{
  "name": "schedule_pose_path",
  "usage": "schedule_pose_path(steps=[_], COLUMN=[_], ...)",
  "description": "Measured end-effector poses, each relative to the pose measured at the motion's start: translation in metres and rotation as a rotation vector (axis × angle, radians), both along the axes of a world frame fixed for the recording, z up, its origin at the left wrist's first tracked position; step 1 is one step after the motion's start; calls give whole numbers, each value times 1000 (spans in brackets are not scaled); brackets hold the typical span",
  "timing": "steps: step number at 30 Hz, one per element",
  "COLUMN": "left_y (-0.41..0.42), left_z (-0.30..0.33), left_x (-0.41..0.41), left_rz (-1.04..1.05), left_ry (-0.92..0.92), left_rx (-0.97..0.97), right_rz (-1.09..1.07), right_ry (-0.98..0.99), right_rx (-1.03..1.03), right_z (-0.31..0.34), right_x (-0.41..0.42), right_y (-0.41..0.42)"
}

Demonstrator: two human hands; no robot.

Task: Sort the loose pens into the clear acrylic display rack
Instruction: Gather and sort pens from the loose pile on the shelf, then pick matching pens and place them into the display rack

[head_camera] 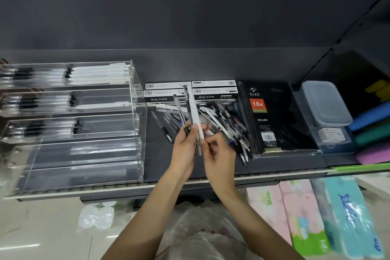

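Clear acrylic tiered display rack [84,124] stands at the left of the dark grey shelf [160,160], pens filling its upper three tiers. Beside it lies a heap of loose black and white pens [221,120]. Left hand [185,143] fingers grip a fanned bunch of pens [190,112]; right hand [219,154] fingers pinch its lower end.

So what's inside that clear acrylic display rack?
The clear acrylic display rack holds pens in its top three tiers: white pens and clear black-gripped pens. The lower tiers look empty. Its left end is out of frame.
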State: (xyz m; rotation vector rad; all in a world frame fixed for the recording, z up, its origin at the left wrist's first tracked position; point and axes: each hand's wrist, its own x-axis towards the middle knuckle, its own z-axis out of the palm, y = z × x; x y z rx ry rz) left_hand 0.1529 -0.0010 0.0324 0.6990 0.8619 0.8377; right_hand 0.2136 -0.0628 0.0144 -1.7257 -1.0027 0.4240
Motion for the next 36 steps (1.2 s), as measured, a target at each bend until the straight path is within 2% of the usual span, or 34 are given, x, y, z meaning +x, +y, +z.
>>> schedule_pose_path(steps=[2, 5, 8, 10, 13, 15, 20, 25, 29, 31, 33, 34, 36], left_y=[2, 5, 6, 5, 2, 2, 1, -1, 4, 10, 15, 15, 13], left_z=[0, -1, -2, -1, 0, 0, -6, -6, -10, -18, -23, -24, -22], left_x=[-1, -8, -23, -30, -35, -36, -36, -27, -21, -22, -22, -21, -15], left_rz=[12, -9, -209, -358, -461, -492, -586, -608, -646, -638, -541, -460, -276], left_ry=[78, 191, 259, 272, 272, 274, 323, 341, 467, 604, 645, 603, 449], left_rx=[44, 159, 240, 265, 266, 262, 315, 337, 432, 479, 406, 334, 182], right_rz=[73, 86, 122, 284, 637, 765, 689, 929, 837, 690, 467, 345, 181], right_ry=[-11, -174, -422, -522, -510, -500, -471, -558, -538, -599, -620, -553, -258], right_rx=[-51, -51, 10, 1, -165, -216, -161, -335, -224, -158, -107, -91, -69], right_z=[5, 21, 45, 59, 68, 69, 81, 71, 67, 62, 53, 48, 42], right_x=[8, 32, 65, 84, 99, 103, 126, 124, 130, 141, 154, 157, 152], right_y=[-1, 4, 24, 41, 62, 69, 70, 67, 64, 61, 56, 52, 39])
